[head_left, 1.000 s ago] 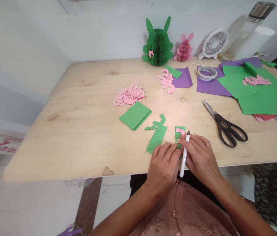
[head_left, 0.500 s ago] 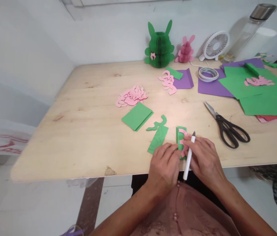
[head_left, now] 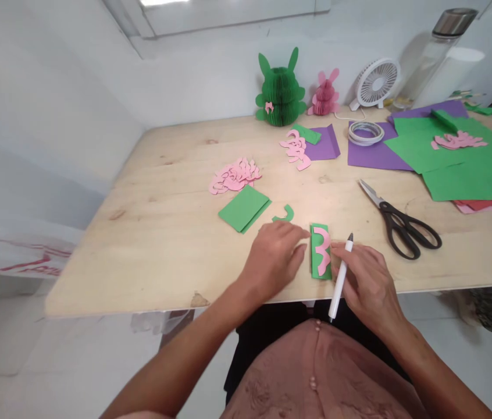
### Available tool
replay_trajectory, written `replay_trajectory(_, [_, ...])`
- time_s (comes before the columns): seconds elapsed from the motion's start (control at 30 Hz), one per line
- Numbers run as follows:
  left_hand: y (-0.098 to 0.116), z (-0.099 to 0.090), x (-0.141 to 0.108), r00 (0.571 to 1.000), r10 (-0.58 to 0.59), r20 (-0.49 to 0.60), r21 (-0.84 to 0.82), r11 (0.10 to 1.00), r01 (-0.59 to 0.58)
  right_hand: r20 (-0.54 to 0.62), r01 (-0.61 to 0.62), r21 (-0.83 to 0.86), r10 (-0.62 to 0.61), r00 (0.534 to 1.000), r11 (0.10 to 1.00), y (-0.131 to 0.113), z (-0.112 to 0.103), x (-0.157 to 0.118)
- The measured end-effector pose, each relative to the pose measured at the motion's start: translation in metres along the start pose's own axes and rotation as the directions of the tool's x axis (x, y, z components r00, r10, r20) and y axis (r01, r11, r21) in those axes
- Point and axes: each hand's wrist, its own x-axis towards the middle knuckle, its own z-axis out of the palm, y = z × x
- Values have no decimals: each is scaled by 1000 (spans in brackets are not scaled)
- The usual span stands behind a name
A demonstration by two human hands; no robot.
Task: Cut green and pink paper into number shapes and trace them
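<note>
A narrow green paper piece [head_left: 315, 269] lies near the table's front edge, with a pink wavy paper cutout [head_left: 323, 251] flat on top of it. My right hand [head_left: 370, 282] holds a white pen [head_left: 339, 285], its dark tip pointing away from me. The fingertips of that hand are at the right edge of the green piece. To the left, my left hand [head_left: 272, 259] is off the paper, its thumb and forefinger apart and nothing in them. It covers most of a curved green cutout [head_left: 288, 213] and hides the green strip beside it.
Black-handled scissors [head_left: 398, 220] lie to the right. Folded green paper [head_left: 245, 208] and a pile of pink cutouts [head_left: 235, 176] are on the left. Farther back are a tape roll [head_left: 366, 134], green sheets [head_left: 473, 177], paper rabbits [head_left: 281, 93] and a small fan [head_left: 377, 84].
My left hand has moved left, off the green piece, uncovering the pink cutout and covering the green strip. My right hand, still with the pen, has shifted slightly off the cutout's edge.
</note>
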Motion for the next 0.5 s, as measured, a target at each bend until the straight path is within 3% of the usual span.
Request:
replay_trajectory(0.17, [-18,-10,48,968,46,248,29,998,-55,0,4,13,-4,1000,1000,1,-1,-5])
replay_trajectory(0.33, [-15,4,77,851,203,485,30,968,-248,-19,-11,3,11,1000,1000,1,-3,-10])
replay_trajectory(0.5, [-12,16,87,765,248,594,48,939,-341,-29,-28,29,29,999,999,0,-3,-12])
